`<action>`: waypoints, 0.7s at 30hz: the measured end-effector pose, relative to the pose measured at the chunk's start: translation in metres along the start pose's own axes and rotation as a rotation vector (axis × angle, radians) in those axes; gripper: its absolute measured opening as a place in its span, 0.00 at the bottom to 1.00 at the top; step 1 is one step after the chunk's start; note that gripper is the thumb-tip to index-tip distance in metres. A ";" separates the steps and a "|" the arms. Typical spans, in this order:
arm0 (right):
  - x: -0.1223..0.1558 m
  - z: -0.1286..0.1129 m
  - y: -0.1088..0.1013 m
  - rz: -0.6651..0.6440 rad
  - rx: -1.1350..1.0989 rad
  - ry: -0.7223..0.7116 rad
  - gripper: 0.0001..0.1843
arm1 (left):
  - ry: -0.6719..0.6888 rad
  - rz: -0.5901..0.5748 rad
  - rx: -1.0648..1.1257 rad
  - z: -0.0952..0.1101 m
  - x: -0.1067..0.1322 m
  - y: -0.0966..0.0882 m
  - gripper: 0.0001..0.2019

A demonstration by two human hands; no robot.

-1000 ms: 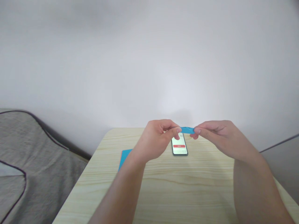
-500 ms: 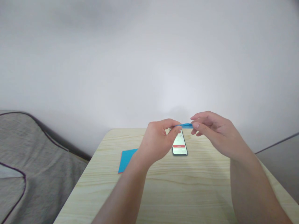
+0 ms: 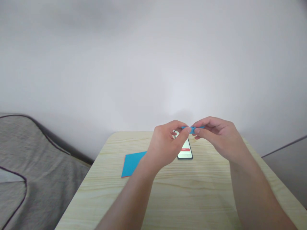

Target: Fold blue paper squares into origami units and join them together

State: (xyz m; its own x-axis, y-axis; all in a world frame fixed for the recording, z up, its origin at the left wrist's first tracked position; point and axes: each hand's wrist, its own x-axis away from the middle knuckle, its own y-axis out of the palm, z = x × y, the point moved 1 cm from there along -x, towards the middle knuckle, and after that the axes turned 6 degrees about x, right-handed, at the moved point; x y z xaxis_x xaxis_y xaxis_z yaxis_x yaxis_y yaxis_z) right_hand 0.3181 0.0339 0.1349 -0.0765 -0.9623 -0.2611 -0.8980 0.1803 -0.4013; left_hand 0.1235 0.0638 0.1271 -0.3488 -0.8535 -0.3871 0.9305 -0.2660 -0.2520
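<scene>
A small piece of folded blue paper (image 3: 192,130) is held up above the far part of the table. My left hand (image 3: 169,140) pinches its left side between thumb and fingers. From the other side, my right hand (image 3: 217,135) grips it the same way, and the two thumbs nearly meet at its middle. Fingers cover much of the paper, so its full shape is hidden. Below and behind my left hand lies a phone (image 3: 185,154) with a lit screen and a red bar, its upper part partly covered.
A blue sheet (image 3: 132,163) with a reddish edge lies flat on the pale wooden table (image 3: 187,195), partly behind my left forearm. Grey fabric with dark piping (image 3: 45,179) is at the left. A white wall (image 3: 148,70) rises behind the table.
My right hand has moved left, closing its fingers on the folded paper near my left thumb. The paper has turned and shows a different side. My left hand has shifted slightly right.
</scene>
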 end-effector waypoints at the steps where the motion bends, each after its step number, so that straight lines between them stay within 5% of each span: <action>1: 0.000 0.000 0.001 0.001 -0.002 -0.003 0.09 | -0.002 0.005 0.023 0.000 0.000 0.001 0.12; 7: 0.000 -0.001 0.004 0.019 -0.035 -0.041 0.10 | 0.000 0.004 0.054 -0.004 0.000 0.002 0.10; 21: -0.002 -0.002 0.002 -0.009 -0.037 -0.015 0.06 | 0.256 -0.027 -0.208 -0.004 0.002 0.000 0.08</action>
State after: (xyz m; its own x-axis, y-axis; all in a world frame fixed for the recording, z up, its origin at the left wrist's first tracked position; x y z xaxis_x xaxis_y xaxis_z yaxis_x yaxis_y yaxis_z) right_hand 0.3154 0.0353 0.1366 -0.0624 -0.9605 -0.2712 -0.9138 0.1642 -0.3714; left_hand 0.1219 0.0638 0.1226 -0.4143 -0.7003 -0.5813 0.8869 -0.1670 -0.4308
